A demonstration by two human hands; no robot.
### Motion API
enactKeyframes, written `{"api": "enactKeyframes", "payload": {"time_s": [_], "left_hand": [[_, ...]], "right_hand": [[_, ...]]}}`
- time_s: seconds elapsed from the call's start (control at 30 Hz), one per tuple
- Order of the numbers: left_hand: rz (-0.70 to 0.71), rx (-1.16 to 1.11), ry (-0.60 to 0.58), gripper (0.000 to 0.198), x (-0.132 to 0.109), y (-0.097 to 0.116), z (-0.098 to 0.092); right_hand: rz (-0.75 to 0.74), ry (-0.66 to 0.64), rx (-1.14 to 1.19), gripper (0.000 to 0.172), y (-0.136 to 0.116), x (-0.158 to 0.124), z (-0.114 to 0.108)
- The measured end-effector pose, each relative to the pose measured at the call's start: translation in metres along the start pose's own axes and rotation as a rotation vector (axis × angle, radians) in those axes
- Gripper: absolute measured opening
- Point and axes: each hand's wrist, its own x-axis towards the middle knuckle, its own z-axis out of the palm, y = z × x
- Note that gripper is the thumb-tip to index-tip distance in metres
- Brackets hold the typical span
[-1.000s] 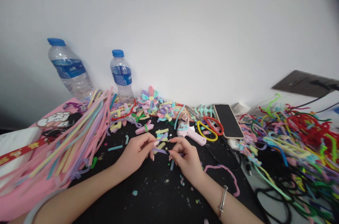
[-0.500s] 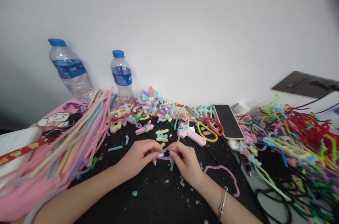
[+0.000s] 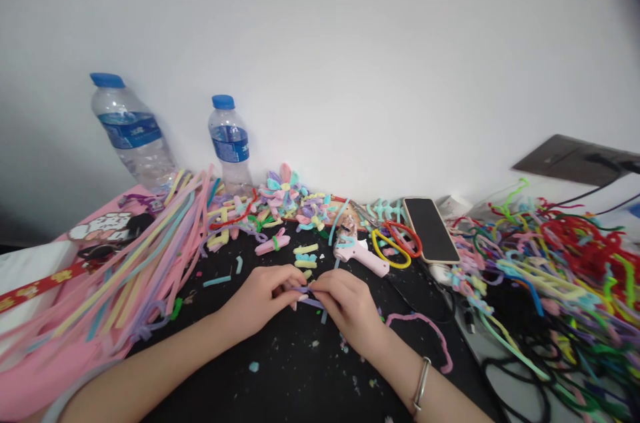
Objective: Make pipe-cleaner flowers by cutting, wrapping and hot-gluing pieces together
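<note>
Between my two hands is a purple pipe cleaner (image 3: 313, 303), partly hidden by the fingers. My left hand (image 3: 265, 296) is closed in a pinch on it. Fingertips of my right hand (image 3: 349, 303) pinch the same purple piece close beside the left fingertips. Just beyond the hands lie short yellow and blue pipe cleaner pieces (image 3: 306, 256). A pink glue gun (image 3: 361, 255) rests past my right hand, with a glue stick (image 3: 325, 313) showing below the fingers. Beyond the left hand sits a pink bundle (image 3: 273, 243) tied with green.
Scissors (image 3: 395, 246) with red and yellow handles lie by a phone (image 3: 431, 229). Long pastel pipe cleaners (image 3: 135, 263) spread at left; a tangled colourful pile (image 3: 575, 276) fills the right. Two water bottles (image 3: 230, 143) stand at the wall. A pink pipe cleaner (image 3: 425, 326) curves near my right wrist.
My right hand has shifted left, so its fingertips now meet the left ones and the gap between them has closed. The left hand stays nearly in place.
</note>
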Motion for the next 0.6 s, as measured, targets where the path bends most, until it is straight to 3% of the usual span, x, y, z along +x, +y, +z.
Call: {"api": "enactKeyframes", "payload": {"time_s": [0.27, 0.6], "left_hand": [[-0.016, -0.004, 0.039, 0.017, 0.0017, 0.0006, -0.0080], [0.064, 0.092, -0.053, 0.022, -0.0006, -0.0025, -0.0032]], "right_hand": [[0.088, 0.143, 0.011, 0.015, 0.0028, -0.0011, 0.0013], [-0.097, -0.006, -0.244, 0.019, -0.0005, 0.0025, 0.0023]]}}
